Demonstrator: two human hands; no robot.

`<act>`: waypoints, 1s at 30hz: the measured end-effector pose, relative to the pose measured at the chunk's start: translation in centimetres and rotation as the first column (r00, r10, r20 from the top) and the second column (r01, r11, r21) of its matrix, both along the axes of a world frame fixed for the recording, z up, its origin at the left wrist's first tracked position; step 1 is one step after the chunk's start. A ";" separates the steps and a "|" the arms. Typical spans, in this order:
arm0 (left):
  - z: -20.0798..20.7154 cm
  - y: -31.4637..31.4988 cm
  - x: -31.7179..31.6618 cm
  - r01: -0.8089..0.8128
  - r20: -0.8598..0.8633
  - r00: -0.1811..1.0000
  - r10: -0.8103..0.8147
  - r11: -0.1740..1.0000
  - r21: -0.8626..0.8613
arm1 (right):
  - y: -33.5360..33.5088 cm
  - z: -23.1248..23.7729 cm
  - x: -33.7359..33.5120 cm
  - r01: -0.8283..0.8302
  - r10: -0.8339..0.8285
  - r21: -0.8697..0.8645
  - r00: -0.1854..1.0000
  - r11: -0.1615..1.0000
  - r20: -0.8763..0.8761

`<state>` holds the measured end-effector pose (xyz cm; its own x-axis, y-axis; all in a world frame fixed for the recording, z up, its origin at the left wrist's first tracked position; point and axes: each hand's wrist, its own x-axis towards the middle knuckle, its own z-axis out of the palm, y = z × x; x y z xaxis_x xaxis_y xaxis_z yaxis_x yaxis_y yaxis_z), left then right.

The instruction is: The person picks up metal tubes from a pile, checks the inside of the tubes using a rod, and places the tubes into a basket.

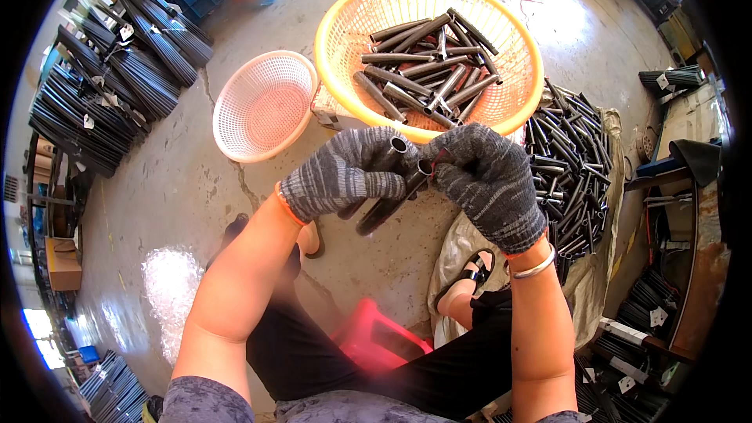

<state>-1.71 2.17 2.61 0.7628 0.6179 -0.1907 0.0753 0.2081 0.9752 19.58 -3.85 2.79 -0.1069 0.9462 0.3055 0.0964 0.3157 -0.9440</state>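
Observation:
Both of my hands wear grey knitted gloves and meet in front of the orange basket. My left hand (345, 172) is closed around a few short black tubes (384, 211), their open ends facing up. My right hand (489, 184) is closed with its fingertips at the upper end of one tube; a bit of red shows there, too small to name. Just beyond my hands, the orange plastic basket (432, 136) holds many loose black tubes (435, 98). A large heap of similar tubes (576, 172) lies to the right of my right hand.
An unfilled pink basket (227, 121) stands left of the orange one. The heap rests on a pale woven sack (454, 266). A red plastic stool (372, 337) is between my legs. Bundled long black tubes (86, 113) line the left side; clear plastic (171, 298) lies on the floor.

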 end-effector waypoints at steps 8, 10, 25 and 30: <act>0.1 0.2 -0.1 0.001 -0.050 0.999 -0.003 0.999 -0.047 | 0.4 -0.3 -0.2 0.079 -0.104 0.151 0.981 0.985 0.164; -0.5 0.4 0.2 -0.006 0.010 1.000 0.007 0.997 -0.079 | 0.4 -0.3 -0.6 0.129 -0.153 0.146 0.974 0.981 0.170; -0.9 0.3 0.8 0.081 -0.035 0.996 -0.082 0.996 -0.027 | 0.6 0.6 0.1 0.141 -0.151 -0.069 0.976 0.988 -0.160; -1.6 0.4 0.7 0.106 -0.022 0.994 -0.107 0.994 -0.040 | 0.8 1.4 2.1 0.105 -0.186 -0.192 0.861 0.976 -0.474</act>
<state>-1.05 2.54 0.99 0.8190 0.5248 -0.2320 0.1224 0.2353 0.9642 21.71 -3.09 4.23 0.1592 0.9785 0.1311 -0.3543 0.1806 -0.9175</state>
